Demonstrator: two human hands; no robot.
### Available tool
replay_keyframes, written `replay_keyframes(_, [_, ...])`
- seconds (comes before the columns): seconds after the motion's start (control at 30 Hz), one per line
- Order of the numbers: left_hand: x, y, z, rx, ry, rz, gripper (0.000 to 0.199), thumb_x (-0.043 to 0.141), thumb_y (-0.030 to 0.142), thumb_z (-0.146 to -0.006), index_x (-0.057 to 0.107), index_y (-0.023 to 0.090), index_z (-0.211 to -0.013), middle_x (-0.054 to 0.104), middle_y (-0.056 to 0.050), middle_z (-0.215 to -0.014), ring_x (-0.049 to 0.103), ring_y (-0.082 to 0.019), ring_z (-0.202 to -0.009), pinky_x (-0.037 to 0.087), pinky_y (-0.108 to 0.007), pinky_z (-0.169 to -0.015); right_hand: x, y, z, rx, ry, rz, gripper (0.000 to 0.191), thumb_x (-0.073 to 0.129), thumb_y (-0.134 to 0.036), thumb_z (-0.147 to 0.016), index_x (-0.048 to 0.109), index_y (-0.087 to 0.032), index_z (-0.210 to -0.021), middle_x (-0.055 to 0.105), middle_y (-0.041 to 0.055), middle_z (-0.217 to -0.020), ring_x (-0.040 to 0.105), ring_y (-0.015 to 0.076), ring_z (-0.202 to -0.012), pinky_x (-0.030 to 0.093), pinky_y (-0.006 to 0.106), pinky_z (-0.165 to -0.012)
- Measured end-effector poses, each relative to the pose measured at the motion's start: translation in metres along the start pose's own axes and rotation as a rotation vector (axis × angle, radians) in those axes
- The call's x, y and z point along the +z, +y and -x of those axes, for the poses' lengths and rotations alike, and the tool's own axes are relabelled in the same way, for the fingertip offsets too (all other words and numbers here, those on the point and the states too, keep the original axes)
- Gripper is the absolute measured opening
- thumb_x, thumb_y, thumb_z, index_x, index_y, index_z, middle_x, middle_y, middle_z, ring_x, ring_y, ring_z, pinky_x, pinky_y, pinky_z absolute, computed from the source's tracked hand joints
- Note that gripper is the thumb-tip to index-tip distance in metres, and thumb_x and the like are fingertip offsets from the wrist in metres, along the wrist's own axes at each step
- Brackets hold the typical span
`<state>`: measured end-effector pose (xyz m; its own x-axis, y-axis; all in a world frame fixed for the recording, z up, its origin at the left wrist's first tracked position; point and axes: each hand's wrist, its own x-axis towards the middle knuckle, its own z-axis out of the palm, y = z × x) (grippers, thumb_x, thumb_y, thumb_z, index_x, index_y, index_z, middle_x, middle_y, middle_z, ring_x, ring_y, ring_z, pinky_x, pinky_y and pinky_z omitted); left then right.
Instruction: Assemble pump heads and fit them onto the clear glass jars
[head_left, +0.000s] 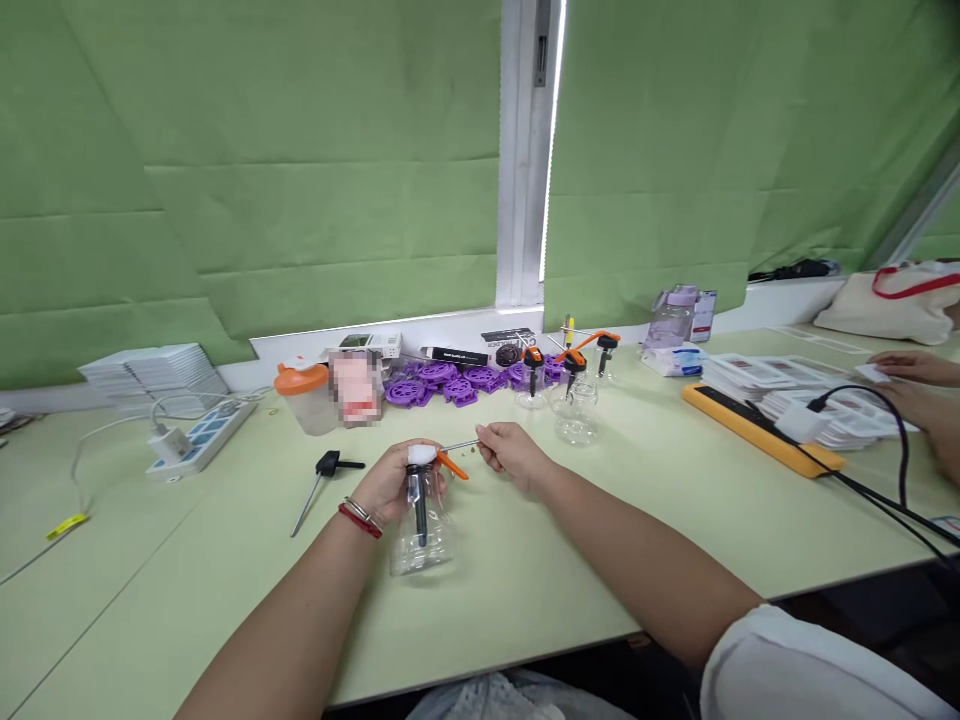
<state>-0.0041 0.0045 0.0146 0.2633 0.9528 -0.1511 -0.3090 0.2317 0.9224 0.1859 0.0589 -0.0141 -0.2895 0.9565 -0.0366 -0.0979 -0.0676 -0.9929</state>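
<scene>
A clear plastic bottle with a black tube inside stands tilted on the table before me. My left hand is wrapped round its neck, just under the white top and the orange lever. A thin metal rod runs from that top to my right hand, whose fingers pinch its far end. Whether the rod is fixed in the top, I cannot tell. Left of the bottle lies a black head with a metal rod of its own. Several similar bottles with black heads and orange levers stand behind.
Purple plastic parts lie along the wall beside an orange-lidded cup. A white power strip is at left, an orange one at right. Another person's hands are near stacked white cards.
</scene>
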Motion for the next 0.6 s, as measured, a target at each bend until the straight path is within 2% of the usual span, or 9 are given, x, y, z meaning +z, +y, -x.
replay_keyframes(0.07, [-0.0011,0.0002,-0.0004,-0.003,0.012,0.004,0.014,0.062,0.019,-0.068,0.060,0.013,-0.081,0.060,-0.003,-0.060,0.061,-0.022,-0.049,0.048,-0.033,-0.046,-0.0020,0.0001,-0.0005,-0.040,-0.030,-0.048,0.032,0.070,-0.043,-0.068,0.052,-0.016,-0.066,0.052,-0.0050,-0.049,0.038,0.0046,-0.038,0.026,0.019,-0.038])
replay_keyframes(0.2, [-0.0021,0.0015,0.0002,-0.017,0.035,0.008,0.014,0.062,0.019,-0.068,0.060,0.013,-0.080,0.059,-0.002,-0.058,0.061,-0.022,-0.049,0.047,-0.033,-0.046,-0.0049,-0.0007,-0.0001,0.084,-0.034,-0.040,0.036,0.063,-0.049,-0.074,0.053,-0.015,-0.065,0.052,-0.0032,-0.049,0.038,0.0046,-0.036,0.023,0.019,-0.035])
replay_keyframes(0.33, [-0.0001,0.0031,0.0017,-0.030,0.046,0.011,0.013,0.061,0.019,-0.068,0.060,0.014,-0.079,0.059,-0.002,-0.057,0.061,-0.021,-0.048,0.047,-0.032,-0.046,-0.0056,-0.0018,0.0012,0.048,-0.070,-0.113,0.027,0.070,-0.037,-0.070,0.055,-0.015,-0.068,0.057,-0.0022,-0.055,0.043,0.0043,-0.040,0.028,0.017,-0.037])
replay_keyframes(0.47, [0.0023,0.0048,0.0029,-0.055,0.068,0.022,0.013,0.061,0.019,-0.067,0.060,0.014,-0.079,0.060,-0.003,-0.057,0.061,-0.021,-0.048,0.047,-0.032,-0.046,-0.0041,-0.0014,0.0011,0.102,-0.046,-0.091,0.032,0.065,-0.044,-0.073,0.054,-0.014,-0.065,0.055,-0.0024,-0.051,0.039,0.0041,-0.037,0.023,0.018,-0.035])
replay_keyframes(0.6, [0.0008,0.0061,0.0023,-0.085,0.079,0.041,0.012,0.060,0.020,-0.068,0.060,0.013,-0.078,0.060,-0.003,-0.058,0.061,-0.021,-0.049,0.047,-0.031,-0.046,-0.0031,0.0022,-0.0012,-0.035,-0.031,-0.107,0.029,0.074,-0.036,-0.062,0.056,-0.015,-0.070,0.059,-0.0027,-0.057,0.045,0.0049,-0.043,0.033,0.019,-0.042])
